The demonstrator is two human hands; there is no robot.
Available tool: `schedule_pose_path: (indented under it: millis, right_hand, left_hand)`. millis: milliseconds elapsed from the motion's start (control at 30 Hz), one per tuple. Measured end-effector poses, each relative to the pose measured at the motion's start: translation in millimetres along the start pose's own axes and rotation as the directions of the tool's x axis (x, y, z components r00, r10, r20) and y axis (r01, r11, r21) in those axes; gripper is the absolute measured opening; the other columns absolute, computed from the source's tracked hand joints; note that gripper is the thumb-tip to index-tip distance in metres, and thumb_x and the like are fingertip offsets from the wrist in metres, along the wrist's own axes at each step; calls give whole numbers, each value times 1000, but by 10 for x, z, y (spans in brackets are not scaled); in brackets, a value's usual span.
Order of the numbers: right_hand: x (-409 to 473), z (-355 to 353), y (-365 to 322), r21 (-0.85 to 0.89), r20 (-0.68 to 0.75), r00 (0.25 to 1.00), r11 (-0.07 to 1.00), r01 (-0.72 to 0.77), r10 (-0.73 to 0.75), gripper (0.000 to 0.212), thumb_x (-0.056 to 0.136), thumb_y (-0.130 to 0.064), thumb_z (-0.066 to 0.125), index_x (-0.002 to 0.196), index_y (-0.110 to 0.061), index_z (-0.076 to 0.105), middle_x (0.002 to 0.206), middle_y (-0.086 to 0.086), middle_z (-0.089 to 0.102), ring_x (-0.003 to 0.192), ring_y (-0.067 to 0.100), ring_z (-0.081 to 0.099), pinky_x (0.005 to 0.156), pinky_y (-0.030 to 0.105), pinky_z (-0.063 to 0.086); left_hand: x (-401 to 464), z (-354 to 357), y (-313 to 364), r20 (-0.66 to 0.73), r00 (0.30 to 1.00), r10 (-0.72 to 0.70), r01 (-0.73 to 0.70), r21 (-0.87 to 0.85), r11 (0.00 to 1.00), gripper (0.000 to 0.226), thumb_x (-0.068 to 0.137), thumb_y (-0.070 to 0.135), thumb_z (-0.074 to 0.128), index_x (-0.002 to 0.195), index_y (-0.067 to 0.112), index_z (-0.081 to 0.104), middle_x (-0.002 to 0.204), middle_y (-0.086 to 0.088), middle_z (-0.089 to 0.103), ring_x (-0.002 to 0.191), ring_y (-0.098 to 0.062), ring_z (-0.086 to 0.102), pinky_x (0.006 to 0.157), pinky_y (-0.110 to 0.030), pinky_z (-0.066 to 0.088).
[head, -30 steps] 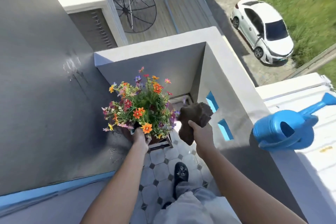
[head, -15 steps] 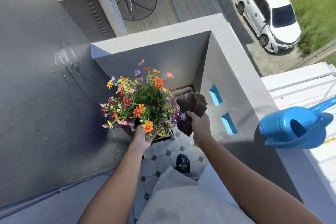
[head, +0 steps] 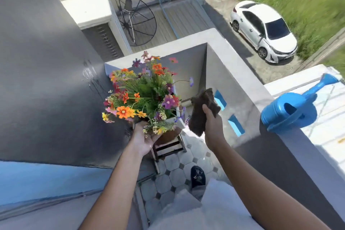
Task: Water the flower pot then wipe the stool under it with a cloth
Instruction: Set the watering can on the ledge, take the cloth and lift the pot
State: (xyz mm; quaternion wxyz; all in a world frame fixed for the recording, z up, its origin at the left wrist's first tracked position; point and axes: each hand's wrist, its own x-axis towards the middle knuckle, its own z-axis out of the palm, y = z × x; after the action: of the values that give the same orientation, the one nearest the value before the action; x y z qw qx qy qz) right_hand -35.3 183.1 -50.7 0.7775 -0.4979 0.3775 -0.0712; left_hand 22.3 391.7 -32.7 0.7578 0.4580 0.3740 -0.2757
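Observation:
A flower pot full of orange, red and purple flowers is held up off the stool by my left hand, which grips its near side from below. The pot itself is mostly hidden by the blooms. Under it stands a small stool with a pale frame and dark rungs, its seat partly hidden. My right hand holds a dark brown cloth to the right of the flowers, above the stool. A blue watering can rests on the balcony wall at the right.
The narrow balcony has a tiled floor, a grey house wall on the left and a low parapet with blue slots on the right. My dark shoe stands near the stool. Far below are a white car and grass.
My left hand has lifted the flower pot higher, off the stool. My right hand with the cloth stays beside it. The view has tilted up a little.

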Motion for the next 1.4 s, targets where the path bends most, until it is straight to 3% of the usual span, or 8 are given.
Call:
schedule_pose_path:
  millis: [133,567,733,933,1000,1067,1267,1400]
  right_hand:
    - [-177,153,-308,106,91,994,993,53,-62,38,99,-56,43,104,-27,67,108,1,73,108,22,67,99,39,50]
    - [-643,578,-893,-222,276,864,846,484,-422,47,92,-18,60,47,-27,50,47,-20,48,50,1,42,54,22,32]
    - [-952,425,-662,-149,283,866,872,465,-413,45,97,-15,54,55,-16,37,49,-8,33,45,12,32,45,26,25]
    - [-865,548,-966,-226,305,809,787,574,-502,35,87,-22,54,52,-24,52,54,-14,46,50,4,41,54,26,31]
    - [-789,591,-1140,-221,320,806,788,574,-497,33,92,-7,48,84,-32,68,75,-8,61,67,0,55,65,34,50]
    - [-631,608,-1237,-256,326,847,824,506,-419,25,98,-3,48,112,-9,67,92,19,61,93,53,56,82,51,50]
    - [-476,548,-999,-366,284,872,796,483,-399,45,100,-14,54,63,-35,67,47,-17,48,47,6,41,55,25,31]
    - [-722,465,-801,-375,375,799,711,595,-470,24,96,-4,57,99,-18,76,49,-30,56,48,-8,49,53,13,34]
  left_hand:
    - [-347,-10,172,35,998,44,-44,25,999,17,93,13,53,109,9,56,101,-12,61,72,-21,60,49,-28,58]
    - [-1163,174,459,251,967,51,-47,-20,999,25,98,15,46,85,1,62,71,-14,73,55,-24,72,54,-32,59]
    - [-1161,159,563,214,973,89,-102,49,994,12,98,11,48,89,8,54,87,-10,62,49,-20,70,42,-31,59]
    - [-1174,189,525,255,964,81,-91,26,996,8,95,9,54,99,7,60,92,-11,67,65,-21,72,70,-41,57]
    - [-1206,222,500,272,959,80,-93,37,995,7,95,8,53,96,7,60,93,-10,66,68,-20,71,71,-43,55]
    - [-1263,251,479,283,956,75,-90,41,995,10,95,8,52,88,7,59,89,-11,67,61,-21,72,70,-40,55]
    - [-1178,235,557,272,961,48,-34,-57,998,28,94,13,57,121,6,59,113,-12,55,104,-18,56,72,-29,54]
    - [-1098,223,671,241,967,85,-72,-65,995,25,95,13,54,119,9,55,122,-11,52,119,-20,52,76,-38,53]
